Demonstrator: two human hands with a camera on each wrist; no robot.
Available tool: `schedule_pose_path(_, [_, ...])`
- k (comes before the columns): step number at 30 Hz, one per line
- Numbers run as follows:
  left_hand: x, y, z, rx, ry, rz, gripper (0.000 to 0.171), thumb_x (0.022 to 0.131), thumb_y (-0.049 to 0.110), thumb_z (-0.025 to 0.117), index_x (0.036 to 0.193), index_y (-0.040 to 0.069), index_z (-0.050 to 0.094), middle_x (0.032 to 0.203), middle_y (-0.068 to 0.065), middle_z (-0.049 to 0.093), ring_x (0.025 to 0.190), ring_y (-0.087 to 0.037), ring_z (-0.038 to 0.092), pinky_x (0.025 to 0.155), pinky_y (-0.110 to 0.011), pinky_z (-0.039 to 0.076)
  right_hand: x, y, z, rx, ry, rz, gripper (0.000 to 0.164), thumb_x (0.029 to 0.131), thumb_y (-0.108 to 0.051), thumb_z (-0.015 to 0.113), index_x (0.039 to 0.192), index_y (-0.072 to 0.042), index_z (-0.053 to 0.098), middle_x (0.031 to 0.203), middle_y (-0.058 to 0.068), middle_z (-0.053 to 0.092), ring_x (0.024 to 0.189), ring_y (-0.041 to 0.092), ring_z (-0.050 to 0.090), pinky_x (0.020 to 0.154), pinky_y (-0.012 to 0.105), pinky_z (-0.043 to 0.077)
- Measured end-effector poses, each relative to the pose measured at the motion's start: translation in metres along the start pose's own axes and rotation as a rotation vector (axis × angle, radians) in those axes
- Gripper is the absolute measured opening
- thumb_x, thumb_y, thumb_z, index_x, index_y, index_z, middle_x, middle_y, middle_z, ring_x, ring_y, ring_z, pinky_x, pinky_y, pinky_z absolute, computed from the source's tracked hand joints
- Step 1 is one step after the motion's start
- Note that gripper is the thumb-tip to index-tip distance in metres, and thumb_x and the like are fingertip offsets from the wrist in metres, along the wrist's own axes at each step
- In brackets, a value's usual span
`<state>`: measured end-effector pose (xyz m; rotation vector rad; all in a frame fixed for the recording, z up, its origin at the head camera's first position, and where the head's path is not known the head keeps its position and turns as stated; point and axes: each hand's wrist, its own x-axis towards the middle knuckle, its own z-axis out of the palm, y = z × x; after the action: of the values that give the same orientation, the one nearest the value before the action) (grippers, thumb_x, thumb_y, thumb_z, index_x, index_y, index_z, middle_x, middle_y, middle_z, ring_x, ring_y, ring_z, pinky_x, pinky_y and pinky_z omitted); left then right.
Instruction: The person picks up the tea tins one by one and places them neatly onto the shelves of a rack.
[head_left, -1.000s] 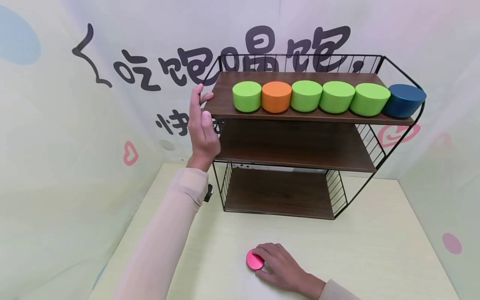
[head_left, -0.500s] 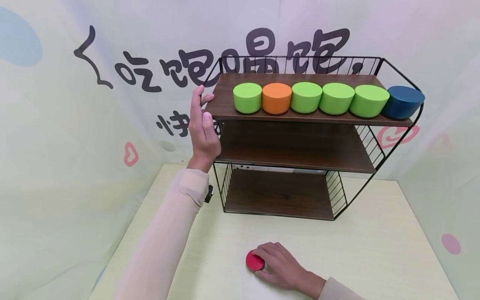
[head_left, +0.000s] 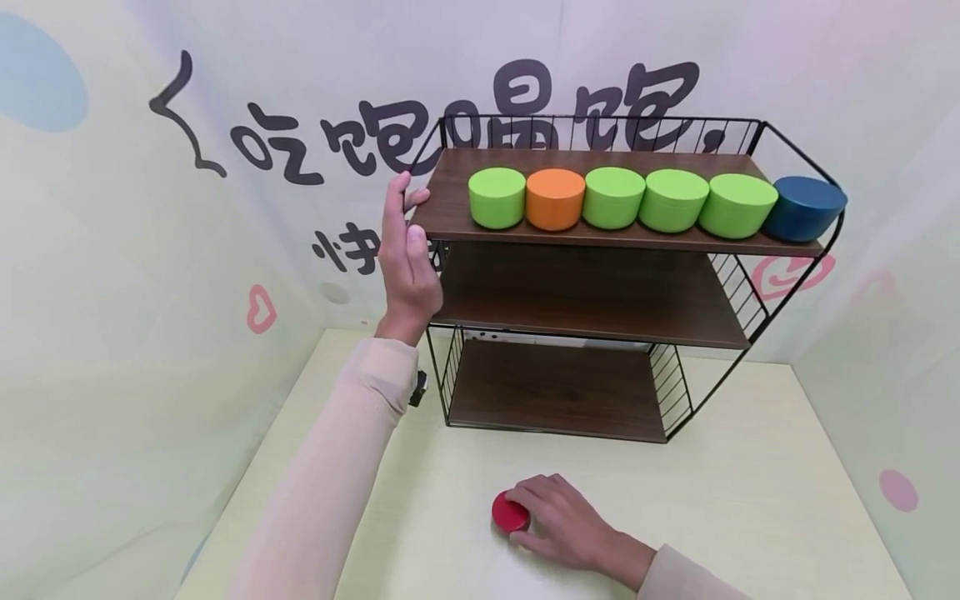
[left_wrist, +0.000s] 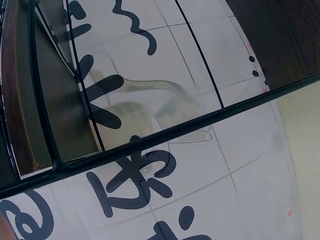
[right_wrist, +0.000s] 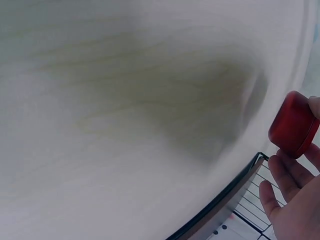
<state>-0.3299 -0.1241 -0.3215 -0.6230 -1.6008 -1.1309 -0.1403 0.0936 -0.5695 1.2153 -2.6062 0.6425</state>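
Note:
In the head view my left hand grips the upper left side of a black wire shelf rack with dark brown boards. Its fingers reach over the side rail and the thumb lies at the board's front corner. My right hand pinches a small round red tin between thumb and fingers, in front of the rack and close over the table. The right wrist view shows the red tin tilted, with the fingers at its edge. Only a sliver of the left hand shows in the left wrist view.
Along the top board's front stand several green tins, one orange tin and a dark blue tin at the right end. The rack stands on a pale table. Behind hangs a white sheet with black lettering.
The red tin and right hand have shifted slightly upward in the head view, and the tin's top has gone from bright pink to dark red. The left hand keeps its grip on the rack.

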Motion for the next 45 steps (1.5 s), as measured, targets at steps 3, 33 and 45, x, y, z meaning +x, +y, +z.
schedule_pose_path(3, [0.0, 0.0, 0.001, 0.002, 0.005, -0.001, 0.054, 0.092, 0.011, 0.029, 0.14, -0.011, 0.042, 0.127, -0.022, 0.06, 0.119, -0.031, 0.055, 0.1, -0.039, 0.04, 0.004, 0.001, -0.006, -0.006, 0.027, -0.015, 0.042, 0.08, -0.036, 0.08, 0.115, -0.017, 0.068, 0.108, -0.006, 0.068, 0.1, 0.011, 0.062, 0.084, 0.031, 0.049])
schedule_pose_path(33, [0.0, 0.003, -0.002, -0.003, -0.006, 0.021, 0.054, 0.093, 0.015, 0.031, 0.142, -0.006, 0.043, 0.132, -0.017, 0.059, 0.12, -0.028, 0.055, 0.102, -0.039, 0.039, 0.064, 0.005, -0.091, -0.099, 0.199, -0.064, 0.046, 0.082, -0.042, 0.077, 0.117, -0.014, 0.067, 0.11, 0.001, 0.069, 0.1, 0.015, 0.064, 0.081, 0.033, 0.052])
schedule_pose_path(45, [0.0, 0.0, -0.002, -0.007, -0.003, 0.026, 0.054, 0.093, 0.014, 0.031, 0.141, -0.007, 0.043, 0.132, -0.017, 0.058, 0.12, -0.029, 0.056, 0.103, -0.039, 0.039, 0.086, 0.006, -0.128, -0.097, 0.241, -0.119, 0.048, 0.084, -0.041, 0.075, 0.121, -0.012, 0.066, 0.114, 0.004, 0.069, 0.104, 0.018, 0.063, 0.082, 0.034, 0.052])
